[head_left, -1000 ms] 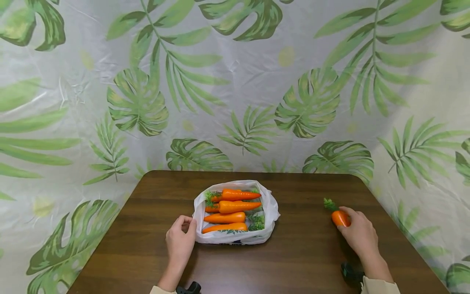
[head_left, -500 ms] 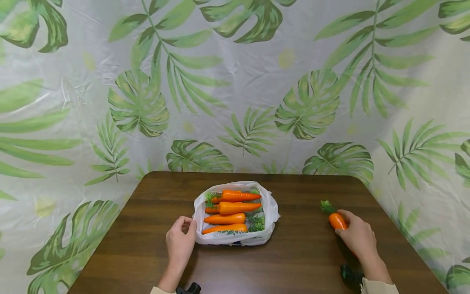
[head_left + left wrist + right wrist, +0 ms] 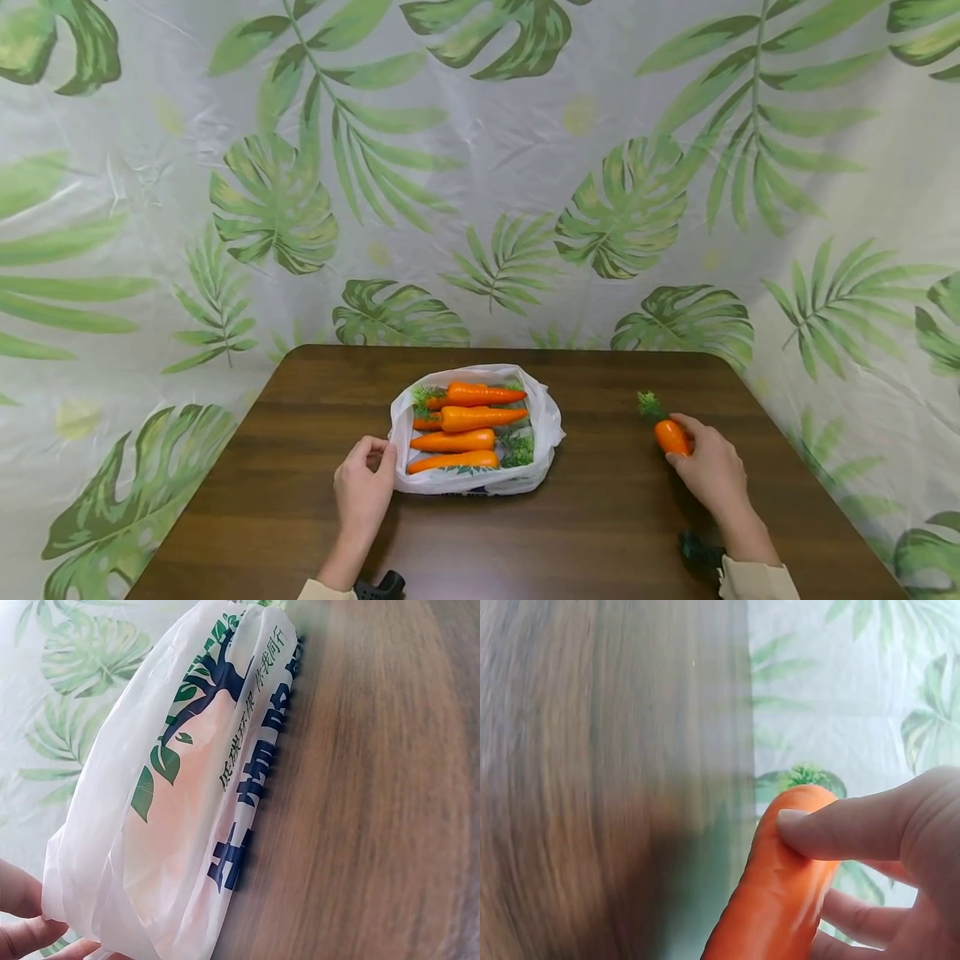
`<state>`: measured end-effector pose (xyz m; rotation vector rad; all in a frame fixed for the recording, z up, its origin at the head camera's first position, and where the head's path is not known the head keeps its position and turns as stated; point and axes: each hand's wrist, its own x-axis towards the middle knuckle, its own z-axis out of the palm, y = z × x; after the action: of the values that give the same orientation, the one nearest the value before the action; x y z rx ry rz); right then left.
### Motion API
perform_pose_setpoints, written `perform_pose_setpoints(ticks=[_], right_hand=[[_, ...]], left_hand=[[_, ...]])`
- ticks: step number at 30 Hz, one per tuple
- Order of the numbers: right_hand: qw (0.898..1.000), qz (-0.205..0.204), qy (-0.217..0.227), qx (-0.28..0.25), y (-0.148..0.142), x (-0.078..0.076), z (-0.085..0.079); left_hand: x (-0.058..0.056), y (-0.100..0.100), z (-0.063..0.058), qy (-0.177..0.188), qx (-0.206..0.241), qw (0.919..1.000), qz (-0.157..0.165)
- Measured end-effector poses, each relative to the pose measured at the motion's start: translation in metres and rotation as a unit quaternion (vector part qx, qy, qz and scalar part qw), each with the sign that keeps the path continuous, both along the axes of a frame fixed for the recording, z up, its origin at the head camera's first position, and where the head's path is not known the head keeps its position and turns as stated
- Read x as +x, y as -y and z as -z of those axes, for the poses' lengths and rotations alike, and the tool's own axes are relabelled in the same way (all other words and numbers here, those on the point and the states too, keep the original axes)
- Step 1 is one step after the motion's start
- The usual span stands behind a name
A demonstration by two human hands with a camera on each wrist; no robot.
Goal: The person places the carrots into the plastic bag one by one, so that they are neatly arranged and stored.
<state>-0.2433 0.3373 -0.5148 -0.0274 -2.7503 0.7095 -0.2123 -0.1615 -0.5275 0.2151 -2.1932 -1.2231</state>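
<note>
On the table, a white plastic bag [image 3: 552,429] lies with its mouth spread, and several orange carrots [image 3: 483,418] with green tops are inside it. My left hand [image 3: 363,483] pinches the bag's left rim between thumb and fingers; the left wrist view shows the fingertips [image 3: 26,934] at the bag's edge and printed leaves and lettering on its side. To the right of the bag, my right hand [image 3: 708,467] grips a single carrot [image 3: 671,437], its leafy top pointing away. In the right wrist view the thumb presses on the carrot [image 3: 780,900] near its top end.
The brown wooden table [image 3: 585,533] extends on all sides of the bag. Behind it hangs a pale sheet [image 3: 480,167] printed with green leaves. Each wrist carries a black strapped device [image 3: 381,586].
My right hand has moved a little to the left, toward the bag, with the carrot in its grip. The left hand keeps its hold on the bag's rim.
</note>
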Motion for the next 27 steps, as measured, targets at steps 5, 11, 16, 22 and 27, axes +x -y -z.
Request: perform_pose_setpoints(ticks=[5, 11, 16, 22, 27], right_hand=[[1.0, -0.012, -0.014, -0.003, 0.011, -0.004, -0.006], [0.999, -0.027, -0.028, 0.003, 0.026, -0.004, -0.012], [0.999, -0.033, -0.02, 0.01, 0.034, -0.003, -0.012], [0.999, -0.038, -0.019, 0.013, 0.042, -0.005, -0.015], [0.999, -0.042, -0.018, 0.007, 0.049, -0.007, -0.021]], left_hand=[[-0.001, 0.001, -0.001, -0.001, 0.0, 1.0, -0.001], [-0.001, 0.001, -0.002, -0.008, -0.002, 1.0, 0.0], [0.001, 0.0, 0.0, -0.005, -0.01, 0.9999, -0.001], [0.001, -0.001, 0.001, 0.0, -0.008, 1.0, 0.001], [0.001, 0.0, 0.001, 0.001, -0.007, 1.0, 0.003]])
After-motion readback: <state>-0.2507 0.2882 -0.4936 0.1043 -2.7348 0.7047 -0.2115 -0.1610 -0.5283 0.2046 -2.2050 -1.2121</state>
